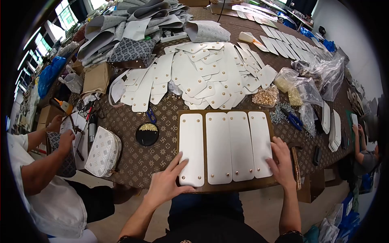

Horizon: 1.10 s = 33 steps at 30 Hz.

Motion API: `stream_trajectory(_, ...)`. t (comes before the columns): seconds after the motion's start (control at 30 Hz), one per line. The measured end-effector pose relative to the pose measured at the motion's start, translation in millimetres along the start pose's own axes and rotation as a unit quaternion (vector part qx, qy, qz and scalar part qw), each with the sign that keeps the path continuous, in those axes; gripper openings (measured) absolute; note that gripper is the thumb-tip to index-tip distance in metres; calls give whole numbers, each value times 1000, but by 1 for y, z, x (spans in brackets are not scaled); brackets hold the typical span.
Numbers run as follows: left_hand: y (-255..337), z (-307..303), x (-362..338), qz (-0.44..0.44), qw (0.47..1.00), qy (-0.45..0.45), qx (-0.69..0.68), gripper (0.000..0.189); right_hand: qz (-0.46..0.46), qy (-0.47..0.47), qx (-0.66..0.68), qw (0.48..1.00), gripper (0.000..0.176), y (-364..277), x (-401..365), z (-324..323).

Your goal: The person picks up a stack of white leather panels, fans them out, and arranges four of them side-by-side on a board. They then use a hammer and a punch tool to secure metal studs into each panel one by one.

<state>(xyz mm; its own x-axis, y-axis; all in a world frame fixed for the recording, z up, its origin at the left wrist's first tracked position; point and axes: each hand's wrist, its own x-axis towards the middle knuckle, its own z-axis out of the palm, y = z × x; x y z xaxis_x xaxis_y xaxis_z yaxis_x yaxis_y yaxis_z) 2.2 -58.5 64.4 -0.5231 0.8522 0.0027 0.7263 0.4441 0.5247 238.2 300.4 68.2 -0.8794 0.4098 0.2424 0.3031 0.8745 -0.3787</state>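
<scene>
A brown board (205, 162) lies at the table's front edge, with white strips on it that have brass-coloured studs at their corners. My left hand (167, 182) rests at the lower left corner of the leftmost strip (191, 146), thumb and fingers apart. On the other side, my right hand (282, 164) touches the lower right edge of the rightmost strip (261, 141), its fingers spread. Two more strips, a left one (218, 146) and a right one (241, 146), lie side by side between them. Neither hand grips anything.
Behind the board is a heap of studded white pieces (202, 77). Blue-handled pliers (293, 119), loose metal bits (281, 113) and a hammer (296, 166) lie right. A black dish (147, 134) and white pouch (104, 152) lie left, near a co-worker's arm (44, 170).
</scene>
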Motion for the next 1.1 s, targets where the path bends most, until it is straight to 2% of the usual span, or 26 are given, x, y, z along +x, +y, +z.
stream_trajectory(0.1,-7,8,-6,-17,1000,-9,10,90,150,77,3,986,49,21,-21,-7)
stream_trajectory(0.17,-4,10,-5,-17,1000,-5,12,89,170,94,-33,980,47,50,-44,2)
stream_trajectory(0.23,0,14,-1,-3,1000,-5,11,88,259,92,-87,958,48,56,-60,-3)
stream_trajectory(0.27,0,16,0,-4,1000,3,7,87,268,97,-94,954,48,57,-66,-4)
stream_trajectory(0.43,4,22,2,4,1000,9,20,86,276,105,-108,949,45,63,-77,-4)
stream_trajectory(0.53,6,21,3,12,1000,25,12,86,265,85,-72,958,41,93,-81,-7)
stream_trajectory(0.6,10,17,4,-67,996,0,-63,87,275,80,-58,956,39,92,-75,-19)
stream_trajectory(0.67,10,17,3,-72,994,5,-83,86,279,70,-39,957,36,86,-78,-20)
stream_trajectory(0.73,10,16,3,-86,991,18,-102,86,274,144,-10,951,36,75,-72,-16)
stream_trajectory(0.77,12,16,3,-85,991,16,-103,84,272,140,-9,952,36,67,-69,-15)
stream_trajectory(0.83,11,19,4,-81,991,9,-104,83,376,132,144,906,47,13,-51,-18)
stream_trajectory(0.9,5,28,7,18,995,72,-65,79,323,112,93,935,60,-20,-51,3)
stream_trajectory(0.97,7,30,10,30,996,69,-55,77,318,64,113,939,68,-44,-47,18)
stream_trajectory(1.03,10,27,9,27,996,73,-38,76,306,52,105,945,67,-48,-48,25)
stream_trajectory(1.1,19,24,9,27,998,38,-30,73,284,40,79,955,65,-54,-42,29)
